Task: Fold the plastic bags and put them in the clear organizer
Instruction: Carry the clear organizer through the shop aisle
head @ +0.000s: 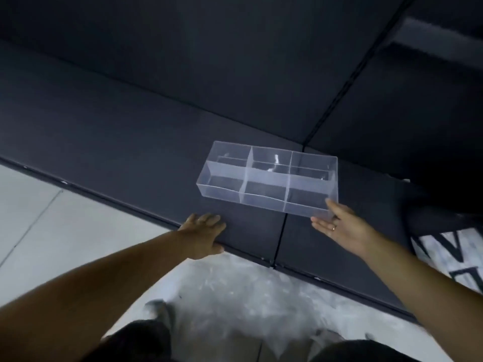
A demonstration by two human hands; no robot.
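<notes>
on the dark counter [130,142], close to its near edge and lying across a seam between two panels, sits the clear organizer [269,178], a long see-through box split into six compartments, two rows of three. the right hand [342,226] is at the organizer's near right corner, palm turned up, fingers straight below the lower edge and thumb laid against the corner wall; a ring shows on one finger. the left hand [203,236] is well apart from the box, resting palm down on the counter's near edge, fingers relaxed and holding nothing. at the far right a black-and-white printed item [449,259] lies partly out of view. pale floor [39,231] shows below the counter.
</notes>
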